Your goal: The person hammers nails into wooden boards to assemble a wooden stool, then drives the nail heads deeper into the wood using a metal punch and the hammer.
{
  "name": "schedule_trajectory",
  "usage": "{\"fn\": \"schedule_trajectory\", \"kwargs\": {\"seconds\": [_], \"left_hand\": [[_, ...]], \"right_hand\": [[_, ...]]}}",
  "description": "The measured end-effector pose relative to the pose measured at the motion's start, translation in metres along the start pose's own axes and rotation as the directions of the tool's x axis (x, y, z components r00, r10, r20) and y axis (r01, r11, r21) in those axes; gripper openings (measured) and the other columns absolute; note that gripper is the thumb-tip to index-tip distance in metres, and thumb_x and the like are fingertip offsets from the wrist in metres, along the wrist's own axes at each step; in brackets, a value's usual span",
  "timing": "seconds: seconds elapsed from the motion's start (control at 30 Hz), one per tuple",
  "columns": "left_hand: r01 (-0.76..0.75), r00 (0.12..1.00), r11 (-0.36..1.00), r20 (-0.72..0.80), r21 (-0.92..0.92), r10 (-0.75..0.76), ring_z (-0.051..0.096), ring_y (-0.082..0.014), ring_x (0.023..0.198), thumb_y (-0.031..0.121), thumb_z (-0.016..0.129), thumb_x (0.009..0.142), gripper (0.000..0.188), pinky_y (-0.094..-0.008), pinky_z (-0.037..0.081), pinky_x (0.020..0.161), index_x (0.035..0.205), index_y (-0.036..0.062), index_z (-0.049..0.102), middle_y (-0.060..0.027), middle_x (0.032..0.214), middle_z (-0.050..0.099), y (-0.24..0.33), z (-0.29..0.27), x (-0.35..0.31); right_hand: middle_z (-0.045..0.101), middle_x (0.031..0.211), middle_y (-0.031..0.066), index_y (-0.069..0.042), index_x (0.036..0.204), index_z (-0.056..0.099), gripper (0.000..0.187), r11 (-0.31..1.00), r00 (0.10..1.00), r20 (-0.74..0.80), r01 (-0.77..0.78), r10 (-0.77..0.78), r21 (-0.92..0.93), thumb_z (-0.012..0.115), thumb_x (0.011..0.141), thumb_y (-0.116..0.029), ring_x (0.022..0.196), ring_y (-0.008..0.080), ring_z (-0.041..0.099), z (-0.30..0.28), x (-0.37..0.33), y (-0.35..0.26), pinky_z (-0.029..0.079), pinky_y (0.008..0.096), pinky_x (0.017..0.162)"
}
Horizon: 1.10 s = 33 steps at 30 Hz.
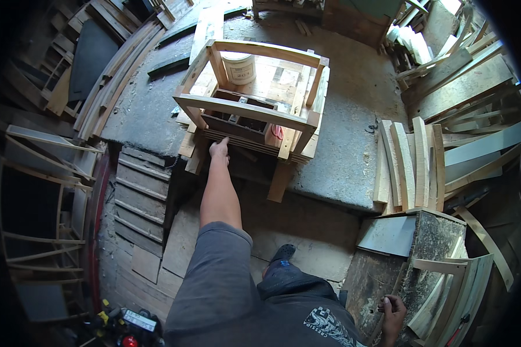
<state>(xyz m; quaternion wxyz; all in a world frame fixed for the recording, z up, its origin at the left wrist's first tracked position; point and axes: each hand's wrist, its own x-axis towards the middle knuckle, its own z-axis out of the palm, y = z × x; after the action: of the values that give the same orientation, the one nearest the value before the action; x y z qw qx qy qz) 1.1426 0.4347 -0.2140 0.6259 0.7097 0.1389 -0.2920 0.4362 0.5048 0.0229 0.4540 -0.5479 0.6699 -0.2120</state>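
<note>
My left hand [219, 150] stretches forward to the front edge of a stack of thin wooden slats [246, 140]. Its fingers are closed at that edge, partly hidden. Above the slats stands an open wooden frame [243, 111] with posts and curved rails. Inside the frame are a dark wooden box [237, 126] with metal pieces in it, a white bucket [239, 68] and a small red item [277, 132]. Low at the right, my right hand [392, 317] hangs beside my body with curled fingers. Whatever it may hold is too small to make out.
Curved wooden pieces [414, 165] stand along the raised concrete platform [338, 168] at right. A dusty wooden box [437, 240] is near my right side. Slatted steps [139, 196] lie left, beside stacked frames [46, 240]. Red-and-black equipment [130, 327] is at lower left.
</note>
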Motion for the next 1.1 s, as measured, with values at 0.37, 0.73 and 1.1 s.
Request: {"fn": "schedule_trajectory", "kwargs": {"seconds": [0.37,0.73,1.1], "left_hand": [[0.518,0.798,0.851,0.312,0.084,-0.516,0.064,-0.0378,0.098,0.0,0.044,0.095,0.036,-0.0355,0.054,0.061,0.131,-0.0034,0.039,-0.0254,0.113,0.059,-0.301,-0.017,-0.081],[0.018,0.449,0.868,0.771,0.497,-0.451,0.068,-0.0296,0.091,0.012,0.058,0.095,0.018,-0.0365,0.059,0.079,0.106,-0.0006,0.051,-0.0206,0.106,0.065,-0.287,0.121,-0.211],[0.127,0.424,0.907,0.805,0.402,-0.416,0.055,-0.0197,0.079,0.019,0.066,0.09,0.014,-0.0355,0.048,0.068,0.093,0.0098,0.056,-0.0062,0.088,0.06,-0.31,0.228,-0.355]], "right_hand": [[0.067,0.085,0.0062,0.002,0.096,0.066,0.015,0.996,0.995,-0.095,0.003,-0.011,-0.085,0.067,0.086,-0.01,0.076,0.0124,0.063,-0.021,-0.017,-0.017,0.051,0.027,0.071],[0.066,0.084,0.0069,-0.003,0.096,0.066,0.018,0.963,0.402,-0.9,-0.128,-0.17,-0.239,0.068,0.086,-0.017,0.077,0.0168,0.061,-0.25,-0.104,0.07,0.049,0.0299,0.071],[0.06,0.107,0.0158,-0.004,0.11,0.056,0.031,0.722,0.644,-0.738,-0.411,-0.202,-0.557,0.061,0.088,-0.025,0.103,0.0346,0.059,-0.388,-0.112,0.156,0.048,0.0466,0.085]]}}
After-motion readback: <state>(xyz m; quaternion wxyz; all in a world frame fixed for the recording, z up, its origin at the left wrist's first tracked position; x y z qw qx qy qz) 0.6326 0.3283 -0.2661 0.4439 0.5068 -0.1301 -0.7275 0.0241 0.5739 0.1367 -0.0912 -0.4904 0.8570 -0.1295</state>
